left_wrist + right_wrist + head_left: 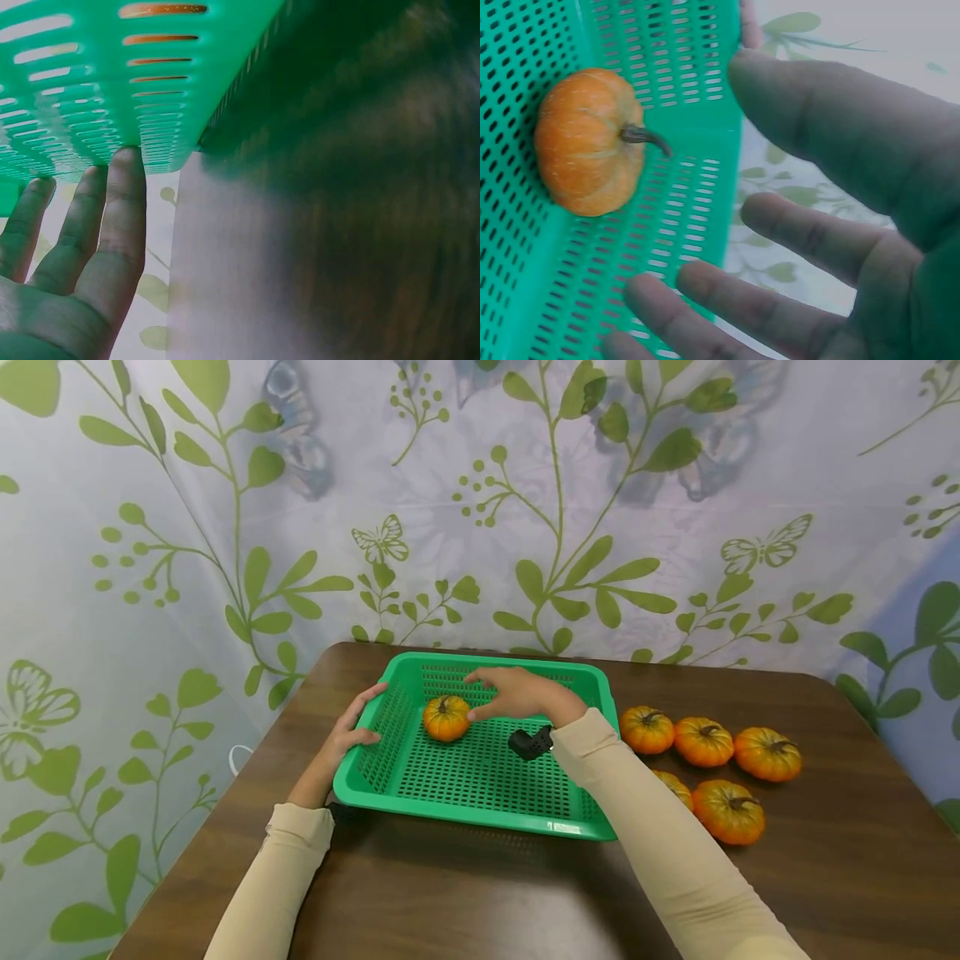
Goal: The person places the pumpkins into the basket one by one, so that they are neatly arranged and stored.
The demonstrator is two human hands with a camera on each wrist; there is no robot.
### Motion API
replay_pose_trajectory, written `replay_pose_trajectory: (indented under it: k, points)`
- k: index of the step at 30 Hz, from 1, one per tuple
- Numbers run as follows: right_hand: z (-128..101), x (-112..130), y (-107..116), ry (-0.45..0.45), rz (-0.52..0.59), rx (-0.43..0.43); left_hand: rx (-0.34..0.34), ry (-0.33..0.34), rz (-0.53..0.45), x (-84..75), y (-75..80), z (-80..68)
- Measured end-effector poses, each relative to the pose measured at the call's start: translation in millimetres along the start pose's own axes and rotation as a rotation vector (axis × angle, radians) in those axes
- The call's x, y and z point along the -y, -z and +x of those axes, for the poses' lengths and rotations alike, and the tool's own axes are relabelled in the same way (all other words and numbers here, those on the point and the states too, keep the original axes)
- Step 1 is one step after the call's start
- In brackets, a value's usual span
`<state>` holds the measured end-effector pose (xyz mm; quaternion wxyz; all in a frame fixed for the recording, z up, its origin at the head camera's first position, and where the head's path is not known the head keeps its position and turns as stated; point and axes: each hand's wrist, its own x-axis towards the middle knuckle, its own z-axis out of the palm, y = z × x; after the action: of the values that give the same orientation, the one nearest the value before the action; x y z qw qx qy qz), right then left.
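A green plastic basket [480,825] with slotted walls sits on the table, and one small orange pumpkin [446,719] lies inside near its left end. My left hand [347,739] holds the basket's left side, thumb over the rim and fingers along the outer wall. The left wrist view shows those fingertips [126,161] against the slotted wall. Over the basket, my right hand [517,692] is spread beside the pumpkin and holds nothing. In the right wrist view, a gap separates the pumpkin [591,142] from the thumb and fingers, its dark stem pointing toward the hand.
Several more small pumpkins [767,754] lie on the brown table [847,868] to the right of the basket, one partly hidden by my right sleeve [660,835]. Behind the table hangs a cloth [450,568] printed with leaves and butterflies.
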<state>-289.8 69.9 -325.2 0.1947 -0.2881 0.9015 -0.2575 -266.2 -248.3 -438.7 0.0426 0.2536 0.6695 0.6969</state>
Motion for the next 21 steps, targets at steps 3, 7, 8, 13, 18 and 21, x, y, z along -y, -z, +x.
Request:
replay_pose_trajectory:
  k: [3, 7, 8, 13, 18, 21]
  points:
    - [-12, 4, 2, 0.026, -0.003, -0.001, 0.004, -0.03, 0.006, 0.5, 0.3, 0.7]
    - [-30, 3, 6, 0.096, -0.001, -0.024, 0.002, -0.022, 0.014, 0.3, -0.4, 0.6]
    - [-35, 2, 7, 0.115, 0.007, -0.036, -0.003, -0.014, 0.015, 0.0, -0.5, 0.3]
    - [-56, -6, 9, 0.198, 0.019, -0.114, -0.002, 0.027, 0.01, -2.3, -1.5, -3.1]
    - [-78, -16, 9, 0.254, -0.017, -0.206, 0.012, 0.043, -0.006, -4.3, -2.5, -4.4]
    - [-92, -20, 8, 0.282, -0.037, -0.261, 0.003, 0.049, -0.012, -3.7, -2.6, -4.0]
